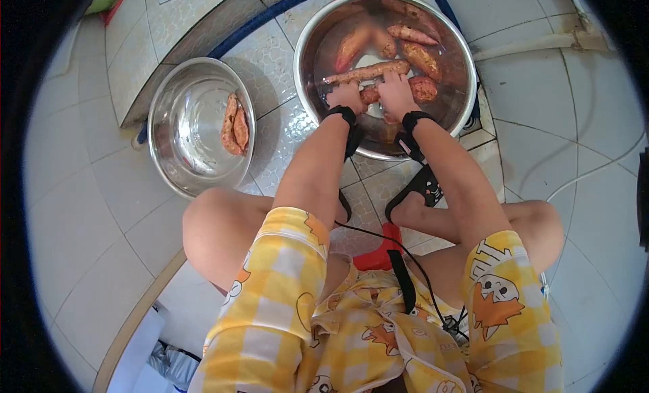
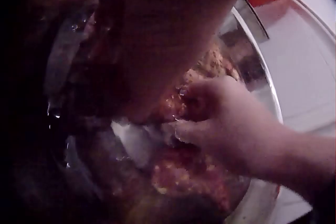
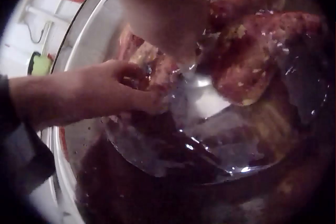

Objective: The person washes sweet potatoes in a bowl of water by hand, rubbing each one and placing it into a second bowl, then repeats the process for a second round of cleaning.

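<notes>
head view looking straight down, wrist views close inside, all sharing the water basin (image 1: 460,55)

small steel bowl (image 1: 177,164), two sweet potatoes (image 1: 234,124) | blue hose (image 1: 270,14) | tiled floor (image 1: 568,122)

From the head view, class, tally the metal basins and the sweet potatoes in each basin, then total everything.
Metal basins: 2 (large basin, small basin)
Sweet potatoes in large basin: about 7; some hidden by hands
Sweet potatoes in small basin: 2
Total: about 11

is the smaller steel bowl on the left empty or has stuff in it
Not empty, but nearly: the smaller bowl holds a couple of sweet potatoes against its right wall; the rest is bare steel.
</notes>
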`<action>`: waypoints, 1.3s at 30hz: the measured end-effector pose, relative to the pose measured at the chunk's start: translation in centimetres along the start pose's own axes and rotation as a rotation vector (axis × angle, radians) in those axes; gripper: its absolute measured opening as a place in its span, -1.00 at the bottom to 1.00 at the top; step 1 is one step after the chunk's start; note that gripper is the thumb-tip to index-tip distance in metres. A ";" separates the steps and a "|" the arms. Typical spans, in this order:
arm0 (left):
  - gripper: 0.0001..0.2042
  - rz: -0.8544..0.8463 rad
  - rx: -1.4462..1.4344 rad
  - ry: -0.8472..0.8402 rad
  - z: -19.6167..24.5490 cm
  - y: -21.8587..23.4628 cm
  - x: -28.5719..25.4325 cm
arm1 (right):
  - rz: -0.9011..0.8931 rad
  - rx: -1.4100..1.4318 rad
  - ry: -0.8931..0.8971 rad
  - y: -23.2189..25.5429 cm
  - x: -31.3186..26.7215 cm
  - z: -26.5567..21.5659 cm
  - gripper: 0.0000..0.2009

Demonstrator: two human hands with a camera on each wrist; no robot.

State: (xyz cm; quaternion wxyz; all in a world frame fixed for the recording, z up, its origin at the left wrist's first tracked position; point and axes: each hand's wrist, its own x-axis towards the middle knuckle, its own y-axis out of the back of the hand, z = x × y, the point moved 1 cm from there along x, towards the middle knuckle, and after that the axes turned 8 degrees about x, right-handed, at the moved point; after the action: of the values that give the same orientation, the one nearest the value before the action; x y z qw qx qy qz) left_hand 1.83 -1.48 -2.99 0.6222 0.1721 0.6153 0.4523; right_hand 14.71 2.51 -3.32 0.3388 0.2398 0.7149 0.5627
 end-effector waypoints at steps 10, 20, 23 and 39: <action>-0.48 0.067 -0.081 -0.107 -0.7 -0.7 1.5 | 0.027 -0.030 0.053 1.4 0.5 0.8 -0.83; -0.45 -0.010 0.050 -0.209 -1.4 -0.7 1.8 | -0.103 0.177 -0.072 0.8 0.5 1.7 -0.85; -0.41 0.083 0.025 -0.160 -0.9 0.2 1.2 | 0.065 0.159 -0.058 1.2 0.2 0.9 -0.83; -0.52 -0.009 0.104 -0.251 -0.5 0.8 -0.8 | -0.091 0.549 0.060 -1.6 0.1 1.0 -0.53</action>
State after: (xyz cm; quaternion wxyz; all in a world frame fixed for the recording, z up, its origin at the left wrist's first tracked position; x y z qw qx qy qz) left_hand 1.20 -1.86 -2.03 0.6863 0.2568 0.5562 0.3919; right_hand 15.41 2.79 -5.07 0.2647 0.2734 0.8604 0.3390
